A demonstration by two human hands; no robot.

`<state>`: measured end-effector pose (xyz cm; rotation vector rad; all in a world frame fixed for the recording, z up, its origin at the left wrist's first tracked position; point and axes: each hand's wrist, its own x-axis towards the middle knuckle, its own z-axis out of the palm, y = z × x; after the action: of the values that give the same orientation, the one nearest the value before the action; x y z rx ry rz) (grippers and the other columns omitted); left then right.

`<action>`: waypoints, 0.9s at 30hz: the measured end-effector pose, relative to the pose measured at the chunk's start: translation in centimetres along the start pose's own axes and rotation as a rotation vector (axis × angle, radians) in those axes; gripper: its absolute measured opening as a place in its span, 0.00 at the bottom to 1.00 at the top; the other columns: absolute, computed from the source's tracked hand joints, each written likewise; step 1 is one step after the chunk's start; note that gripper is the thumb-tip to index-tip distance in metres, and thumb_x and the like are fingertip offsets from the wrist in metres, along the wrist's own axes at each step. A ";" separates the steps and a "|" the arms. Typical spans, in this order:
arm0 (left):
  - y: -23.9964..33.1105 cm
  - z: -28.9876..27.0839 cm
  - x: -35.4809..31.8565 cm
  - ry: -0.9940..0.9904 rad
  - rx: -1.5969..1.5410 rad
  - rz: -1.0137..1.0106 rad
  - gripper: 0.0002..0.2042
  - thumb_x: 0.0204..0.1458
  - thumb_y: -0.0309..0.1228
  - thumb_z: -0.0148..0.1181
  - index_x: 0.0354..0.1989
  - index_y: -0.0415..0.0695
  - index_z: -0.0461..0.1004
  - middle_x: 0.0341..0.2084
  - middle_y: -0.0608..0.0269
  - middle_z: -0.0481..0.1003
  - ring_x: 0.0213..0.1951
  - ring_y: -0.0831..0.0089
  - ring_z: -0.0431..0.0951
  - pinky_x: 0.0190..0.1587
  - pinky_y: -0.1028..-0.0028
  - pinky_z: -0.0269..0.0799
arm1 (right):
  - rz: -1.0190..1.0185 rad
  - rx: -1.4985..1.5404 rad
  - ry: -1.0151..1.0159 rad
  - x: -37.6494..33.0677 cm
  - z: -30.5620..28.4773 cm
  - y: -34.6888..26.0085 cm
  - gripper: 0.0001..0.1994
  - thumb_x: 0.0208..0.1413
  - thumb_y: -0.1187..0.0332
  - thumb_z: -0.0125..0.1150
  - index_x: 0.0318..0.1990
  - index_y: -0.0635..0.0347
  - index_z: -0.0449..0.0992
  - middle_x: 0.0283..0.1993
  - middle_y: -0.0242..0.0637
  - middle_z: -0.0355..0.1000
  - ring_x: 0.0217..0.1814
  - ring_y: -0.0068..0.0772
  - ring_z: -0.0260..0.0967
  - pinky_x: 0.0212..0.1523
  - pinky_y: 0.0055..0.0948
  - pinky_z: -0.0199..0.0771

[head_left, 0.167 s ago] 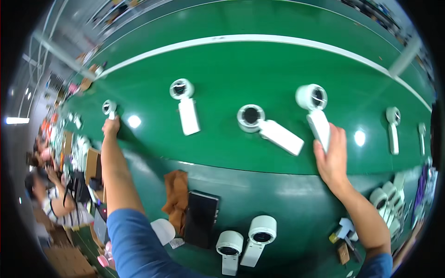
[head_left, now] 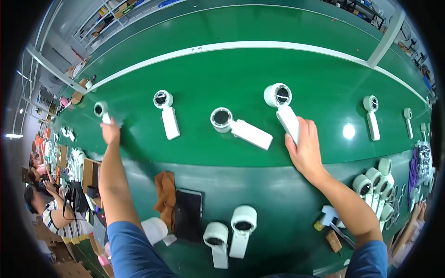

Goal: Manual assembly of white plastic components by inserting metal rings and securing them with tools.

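My right hand [head_left: 306, 150] is closed round the lower handle of a white handheld fan [head_left: 288, 121], its round head pointing away from me. Far to the left, my left hand [head_left: 111, 133] has its fingers at the handle end of another white handheld fan [head_left: 106, 117]; some blur lies beside these fingers. Between my hands, one fan [head_left: 170, 123] stretches away from me on the green surface. Another fan [head_left: 251, 134] lies slantwise, its head to the left. Further right are a fan [head_left: 373, 125] and a smaller-looking one [head_left: 408, 124].
Nearer me lie two white fans [head_left: 244, 220], a black flat case [head_left: 189, 215], a brown cloth [head_left: 165, 197] and a white rounded piece [head_left: 154, 230]. Several fans [head_left: 366, 185] crowd the right side beside tools [head_left: 330, 215]. A white rail [head_left: 241, 45] crosses behind. People sit at left.
The view has shifted, and most things appear further left. Fans on the bright green surface have shifted more than the things nearer me. My left hand sits lower on its fan's handle.
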<state>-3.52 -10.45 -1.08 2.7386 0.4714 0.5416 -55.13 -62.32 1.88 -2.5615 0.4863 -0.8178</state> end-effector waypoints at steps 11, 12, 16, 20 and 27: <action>13.3 -2.5 -21.8 -0.304 -0.246 0.245 0.46 0.45 0.64 0.68 0.52 0.28 0.65 0.47 0.33 0.77 0.50 0.42 0.79 0.54 0.54 0.75 | 0.141 0.493 -0.031 -2.8 -6.9 -0.8 0.25 0.62 0.67 0.59 0.63 0.69 0.60 0.54 0.53 0.64 0.56 0.57 0.66 0.57 0.44 0.69; 13.4 -3.3 -23.5 -0.301 -0.328 0.154 0.45 0.46 0.62 0.68 0.52 0.27 0.64 0.48 0.33 0.77 0.51 0.42 0.79 0.55 0.54 0.75 | 0.088 0.519 -0.033 -4.0 -10.0 -2.3 0.25 0.63 0.67 0.57 0.64 0.68 0.60 0.55 0.51 0.64 0.57 0.52 0.66 0.60 0.41 0.66; 17.1 -8.8 -29.4 -0.392 -0.157 0.385 0.40 0.45 0.57 0.71 0.52 0.31 0.66 0.47 0.36 0.78 0.51 0.43 0.79 0.54 0.53 0.75 | 0.036 0.571 -0.031 -9.5 -22.5 -5.6 0.27 0.62 0.69 0.57 0.66 0.67 0.60 0.57 0.48 0.64 0.59 0.46 0.65 0.64 0.38 0.62; 15.3 -8.6 -30.1 -0.339 -0.203 0.330 0.30 0.41 0.41 0.73 0.49 0.35 0.70 0.42 0.43 0.80 0.45 0.49 0.82 0.47 0.55 0.78 | 0.120 0.960 -0.078 -16.4 -28.5 -6.1 0.29 0.59 0.66 0.60 0.66 0.65 0.60 0.57 0.47 0.65 0.57 0.42 0.66 0.61 0.38 0.64; 13.6 -22.4 -43.2 -0.721 -0.970 0.176 0.19 0.52 0.35 0.69 0.46 0.40 0.69 0.33 0.65 0.75 0.26 0.77 0.72 0.27 0.74 0.68 | 0.231 1.644 -0.137 -24.2 -34.9 -3.5 0.35 0.58 0.56 0.61 0.69 0.64 0.59 0.49 0.45 0.70 0.45 0.32 0.70 0.46 0.32 0.70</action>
<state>-47.02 -33.57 10.08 1.8301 -0.1918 -0.1872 -94.29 -58.17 18.21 -0.9890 -0.0318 -0.5219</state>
